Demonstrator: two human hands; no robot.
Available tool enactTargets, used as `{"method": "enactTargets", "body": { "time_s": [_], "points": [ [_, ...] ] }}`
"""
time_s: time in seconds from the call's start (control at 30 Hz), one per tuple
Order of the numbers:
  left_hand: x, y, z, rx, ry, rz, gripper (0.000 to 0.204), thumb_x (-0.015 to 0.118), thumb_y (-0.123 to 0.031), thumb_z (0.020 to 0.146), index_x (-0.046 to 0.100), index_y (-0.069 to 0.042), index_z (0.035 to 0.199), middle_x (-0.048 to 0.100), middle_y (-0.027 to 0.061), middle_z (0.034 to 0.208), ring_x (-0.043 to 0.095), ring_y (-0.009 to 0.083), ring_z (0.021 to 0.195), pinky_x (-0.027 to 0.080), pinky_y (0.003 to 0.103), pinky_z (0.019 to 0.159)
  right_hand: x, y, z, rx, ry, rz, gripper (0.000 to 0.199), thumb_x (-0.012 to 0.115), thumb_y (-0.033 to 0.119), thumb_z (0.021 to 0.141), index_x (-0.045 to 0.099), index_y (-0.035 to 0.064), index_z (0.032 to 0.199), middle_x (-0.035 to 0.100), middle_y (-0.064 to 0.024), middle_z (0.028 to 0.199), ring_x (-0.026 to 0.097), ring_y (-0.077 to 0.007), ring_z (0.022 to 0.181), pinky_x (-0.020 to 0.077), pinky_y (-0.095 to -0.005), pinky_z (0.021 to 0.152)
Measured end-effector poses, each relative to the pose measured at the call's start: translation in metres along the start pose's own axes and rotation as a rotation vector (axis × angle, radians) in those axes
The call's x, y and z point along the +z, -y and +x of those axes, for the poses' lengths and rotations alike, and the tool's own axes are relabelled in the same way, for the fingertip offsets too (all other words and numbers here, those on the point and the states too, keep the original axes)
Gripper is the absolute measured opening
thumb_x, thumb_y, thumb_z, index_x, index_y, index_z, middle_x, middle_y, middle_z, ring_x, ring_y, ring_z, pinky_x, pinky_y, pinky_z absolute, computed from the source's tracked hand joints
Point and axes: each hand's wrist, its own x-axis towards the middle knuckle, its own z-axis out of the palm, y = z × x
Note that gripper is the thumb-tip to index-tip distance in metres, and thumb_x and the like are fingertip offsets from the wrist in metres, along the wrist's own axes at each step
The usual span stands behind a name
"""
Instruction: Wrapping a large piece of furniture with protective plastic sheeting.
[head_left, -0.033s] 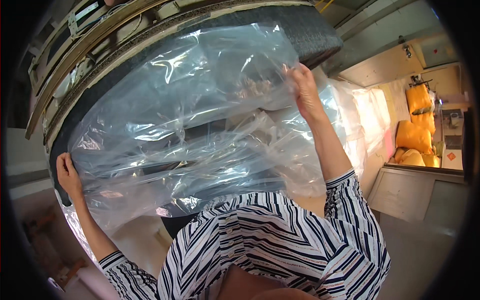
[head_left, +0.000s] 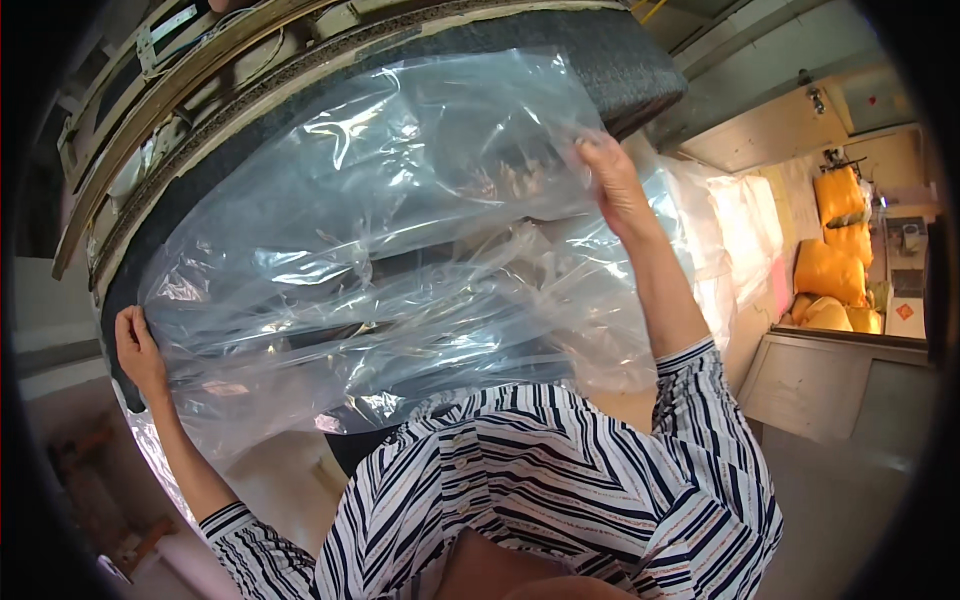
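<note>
Orange sacks (head_left: 828, 272), contents hidden, sit right of clear plastic (head_left: 430, 195).

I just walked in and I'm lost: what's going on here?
A person in a striped shirt has a clear plastic sheet spread across a dark surface. The left hand holds the sheet's left edge, the right hand its right. The far part looks fairly smooth; the near part is rumpled.

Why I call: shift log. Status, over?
Left hand and right hand gripping opposite edges. Clear plastic film wrinkled between them, dark surface behind. No obstruction visible.
</note>
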Motion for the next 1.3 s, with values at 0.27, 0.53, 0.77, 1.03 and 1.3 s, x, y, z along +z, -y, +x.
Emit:
{"method": "enactTargets", "body": {
  "time_s": [0.27,0.53,0.77,1.03,1.3],
  "points": [
    [-0.003,-0.002,-0.002,0.008,0.004,-0.008,0.017,0.051,-0.018,0.093,0.055,-0.001,0.093,0.056,0.0072,0.085,0.053,0.0165,0.078,0.042,0.025,0.074,0.011,0.108,0.015,0.089,0.123,0.151,0.020,0.066,0.021,0.082,0.064,0.0082,0.096,0.062,0.0026,0.093,0.056,-0.0072,0.085,0.0454,-0.0227,0.076],
    [-0.003,-0.010,-0.003,0.013,0.110,-0.074,0.016,0.051,-0.016,0.093,0.054,0.000,0.094,0.056,0.0052,0.086,0.052,0.0138,0.082,0.041,0.023,0.078,-0.073,0.049,0.043,-0.059,0.094,-0.873,0.018,0.066,0.017,0.078,0.060,0.0034,0.088,0.060,0.0017,0.072,0.055,-0.0087,0.070,0.0420,-0.0237,0.063],
    [-0.005,-0.008,-0.003,-0.005,0.088,-0.135,0.016,0.052,-0.014,0.092,0.055,0.001,0.095,0.055,0.0042,0.088,0.050,0.0117,0.081,0.040,0.022,0.076,-0.014,0.071,0.043,-0.825,0.045,-1.383,0.025,0.058,0.020,0.084,0.059,-0.0023,0.097,0.063,-0.0114,0.096,0.060,-0.0282,0.088,0.0466,-0.0331,0.075],
    [-0.004,-0.011,-0.005,0.033,0.046,-0.109,0.016,0.054,-0.014,0.091,0.055,0.001,0.096,0.056,0.0048,0.088,0.051,0.0124,0.081,0.041,0.022,0.075,0.035,0.030,0.109,-0.726,0.406,-1.520,0.058,0.038,0.043,0.093,0.032,0.0066,0.138,0.027,-0.0104,0.146,0.023,-0.0256,0.136,0.0185,-0.0508,0.108],
    [-0.008,-0.009,-0.003,0.040,0.048,-0.080,0.014,0.054,-0.012,0.091,0.054,0.002,0.093,0.055,0.0044,0.086,0.050,0.0116,0.079,0.041,0.022,0.073,0.035,0.026,0.134,-0.776,0.454,-1.535,0.057,0.037,0.044,0.093,0.031,0.0105,0.139,0.026,-0.0070,0.147,0.022,-0.0244,0.136,0.0167,-0.0489,0.109]
  ]
}}
